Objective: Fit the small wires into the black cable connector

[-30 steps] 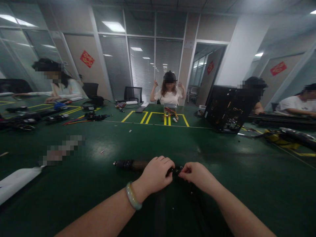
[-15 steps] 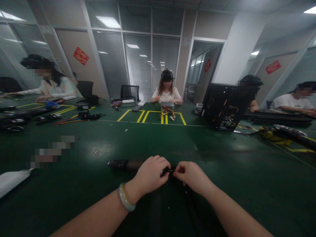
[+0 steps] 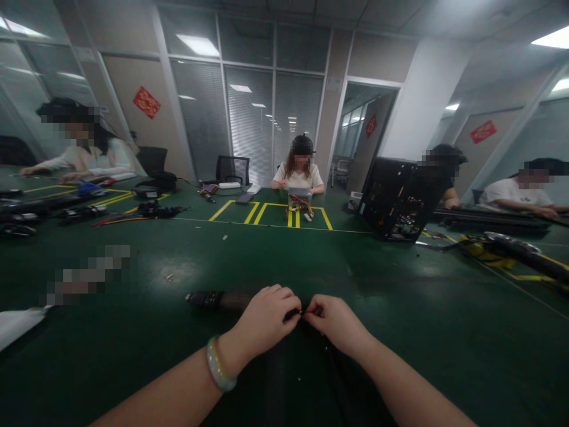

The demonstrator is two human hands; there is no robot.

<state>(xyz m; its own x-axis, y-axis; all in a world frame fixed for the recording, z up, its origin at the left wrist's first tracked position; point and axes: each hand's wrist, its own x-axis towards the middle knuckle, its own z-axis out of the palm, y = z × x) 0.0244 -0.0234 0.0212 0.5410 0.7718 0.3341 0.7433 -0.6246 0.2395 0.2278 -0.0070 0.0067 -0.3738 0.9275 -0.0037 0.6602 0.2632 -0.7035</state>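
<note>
A dark tube with a black ribbed collar and a metal tip lies crosswise on the green table, its tip to the left. My left hand, a pale bangle on its wrist, is closed round a small black piece at the tube's right part. Close against it, my right hand pinches with thumb and fingertips at the end of that black piece. What sits between the right fingertips is too small to name. A dark, thin length runs from below my right hand toward me.
A black computer case stands at the back right. Dark parts and coloured cables lie at the back left, a white object at the left edge. Across the table a person sits; others work at both sides.
Both hands and the tube appear slightly further left and lower as the view shifts. The gap between my hands has narrowed a little; their grips look the same.
</note>
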